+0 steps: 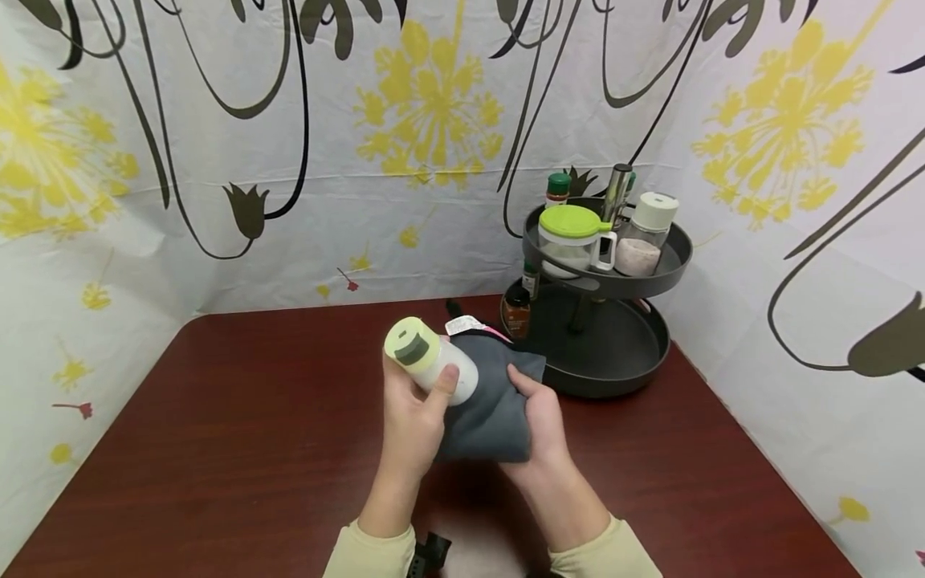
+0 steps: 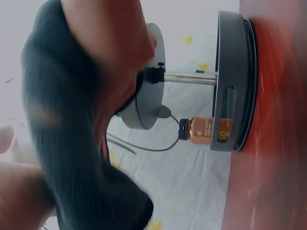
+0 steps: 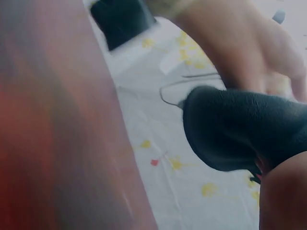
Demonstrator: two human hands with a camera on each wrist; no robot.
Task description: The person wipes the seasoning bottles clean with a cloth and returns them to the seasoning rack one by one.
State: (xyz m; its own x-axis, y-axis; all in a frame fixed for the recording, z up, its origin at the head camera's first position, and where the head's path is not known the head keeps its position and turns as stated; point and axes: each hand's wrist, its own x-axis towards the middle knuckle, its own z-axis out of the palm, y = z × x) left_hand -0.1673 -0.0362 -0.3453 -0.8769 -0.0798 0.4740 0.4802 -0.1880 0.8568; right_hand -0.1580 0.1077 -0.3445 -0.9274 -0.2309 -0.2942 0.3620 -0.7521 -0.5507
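Note:
A white bottle (image 1: 457,374) with a pale green cap (image 1: 413,343) is tilted in my left hand (image 1: 410,421), whose thumb lies across its side. Behind and to the right of the bottle, my right hand (image 1: 545,429) grips a dark grey cloth (image 1: 491,417), thumb on its near face. A white label (image 1: 465,324) sticks out at the cloth's top edge. Both wrist views show the cloth (image 2: 81,143) (image 3: 225,124) bent between the hands; the bottle is not clearly visible there.
A two-tier dark turntable rack (image 1: 605,377) stands at the back right of the red-brown table (image 1: 275,417). Its upper tier bears a green-lidded jar (image 1: 571,241) and a white-capped shaker (image 1: 643,241). An orange-brown spice bottle (image 1: 516,311) stands on the lower tier. Patterned cloth (image 1: 325,225) hangs behind.

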